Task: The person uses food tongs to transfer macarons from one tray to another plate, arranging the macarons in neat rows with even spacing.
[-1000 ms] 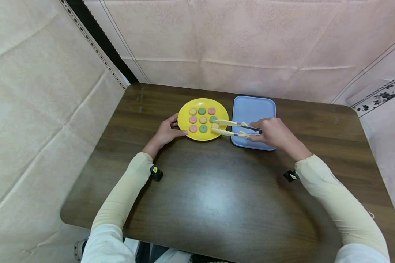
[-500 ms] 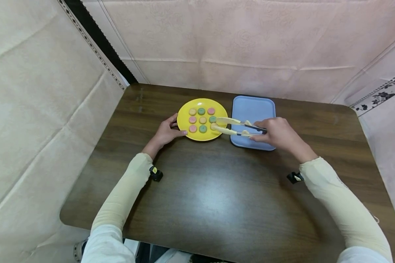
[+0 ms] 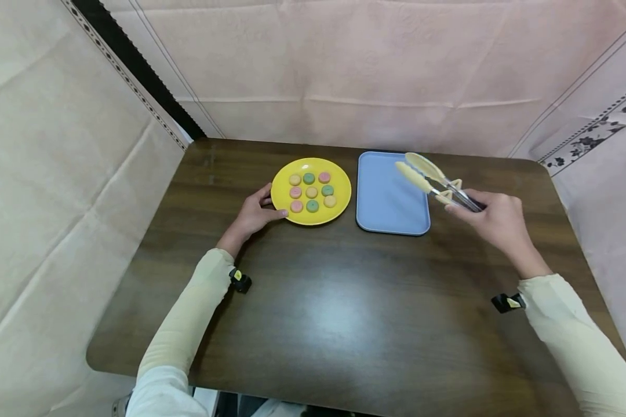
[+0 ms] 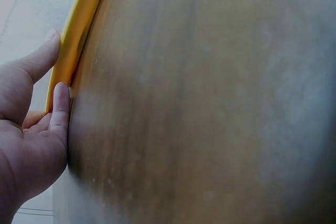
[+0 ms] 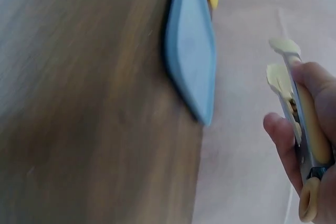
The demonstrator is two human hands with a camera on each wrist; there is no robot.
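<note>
A yellow plate (image 3: pixel 281 174) lies on the table, bearing several macarons in rows: a pink one (image 3: pixel 297 206), a green one (image 3: pixel 312 206) and a cream one (image 3: pixel 330 201) make up the front row. At its left edge my left hand (image 3: pixel 255 213) grips the rim, thumb at the front and fingers farther back; the left wrist view shows the plate's edge (image 4: pixel 73 40) between them. My right hand (image 3: pixel 495 220) holds a pair of tongs (image 3: pixel 448 188) with cream tips. The tips are apart, nothing between them, above the right side of a blue tray (image 3: pixel 391 202).
The blue tray sits just right of the plate with a narrow gap between them. Both stand near the back of the brown wooden table (image 3: pixel 334 307). Pale cloth (image 3: pixel 375 69) hangs behind the table's far edge.
The tongs have moved off the plate to the right, swung to point back-left and left the cream macaron lying on the plate. My left hand stays at the rim. The head view has shifted slightly.
</note>
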